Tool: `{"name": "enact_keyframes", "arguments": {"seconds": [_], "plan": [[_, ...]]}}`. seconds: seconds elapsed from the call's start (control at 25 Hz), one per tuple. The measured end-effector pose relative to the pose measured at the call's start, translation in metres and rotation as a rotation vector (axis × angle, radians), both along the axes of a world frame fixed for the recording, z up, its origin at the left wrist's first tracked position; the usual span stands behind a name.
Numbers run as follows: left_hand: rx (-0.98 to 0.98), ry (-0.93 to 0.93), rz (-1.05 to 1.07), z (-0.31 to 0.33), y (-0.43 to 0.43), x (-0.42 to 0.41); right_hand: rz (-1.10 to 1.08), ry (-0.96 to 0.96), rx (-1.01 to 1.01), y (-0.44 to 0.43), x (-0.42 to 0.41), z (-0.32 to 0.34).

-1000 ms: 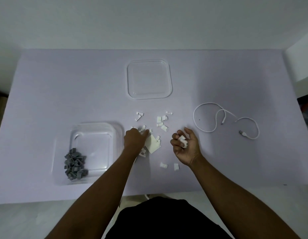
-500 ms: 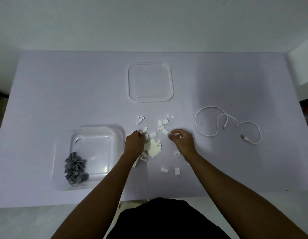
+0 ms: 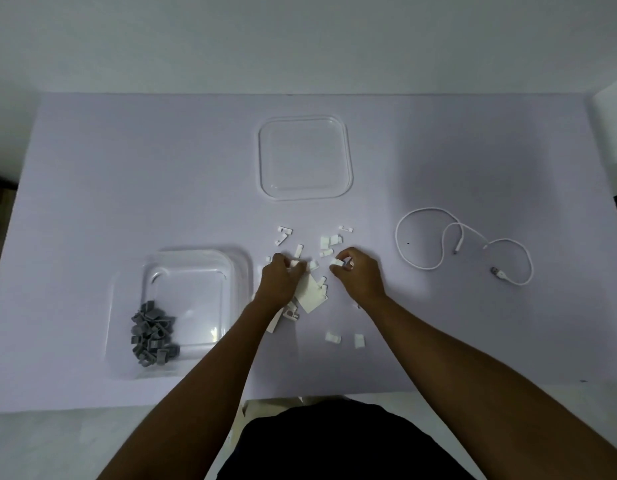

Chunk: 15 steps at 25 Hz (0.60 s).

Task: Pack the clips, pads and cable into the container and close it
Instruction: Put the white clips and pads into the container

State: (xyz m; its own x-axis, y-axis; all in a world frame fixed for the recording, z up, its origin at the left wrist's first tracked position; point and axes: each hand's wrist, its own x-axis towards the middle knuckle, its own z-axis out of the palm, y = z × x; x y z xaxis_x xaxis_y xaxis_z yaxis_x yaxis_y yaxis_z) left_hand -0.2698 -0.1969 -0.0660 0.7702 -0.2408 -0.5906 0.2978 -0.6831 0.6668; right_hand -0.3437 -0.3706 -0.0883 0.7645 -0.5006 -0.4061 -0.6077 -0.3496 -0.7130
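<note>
Surroundings: white cable looped at the right, well apart from both hands; clear lid lies farther back.
Container: clear square container at left holds grey clips (heaped in its near-left corner).
Loose parts: small white clips and flat white pads scattered between the hands.
Grip: left hand and right hand each pinch a white clip.
</note>
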Motion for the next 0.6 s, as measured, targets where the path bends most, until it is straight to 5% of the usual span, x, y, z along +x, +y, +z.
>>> {"name": "enact_keyframes", "arguments": {"seconds": [0.16, 0.28, 0.44, 0.6], "plan": [[-0.496, 0.581, 0.422, 0.017, 0.008, 0.003, -0.372, -0.005, 0.613, -0.006, -0.006, 0.010], [-0.741, 0.802, 0.423, 0.024, 0.015, 0.005, -0.521, -0.067, 1.052, -0.016, -0.015, 0.023], [-0.757, 0.815, 0.286, 0.021, 0.013, 0.006, -0.483, -0.152, 1.138, -0.027, -0.025, 0.036], [-0.680, 0.746, 0.260, 0.021, 0.006, 0.010, -0.469, -0.150, 0.998, -0.034, -0.017, 0.045]]}}
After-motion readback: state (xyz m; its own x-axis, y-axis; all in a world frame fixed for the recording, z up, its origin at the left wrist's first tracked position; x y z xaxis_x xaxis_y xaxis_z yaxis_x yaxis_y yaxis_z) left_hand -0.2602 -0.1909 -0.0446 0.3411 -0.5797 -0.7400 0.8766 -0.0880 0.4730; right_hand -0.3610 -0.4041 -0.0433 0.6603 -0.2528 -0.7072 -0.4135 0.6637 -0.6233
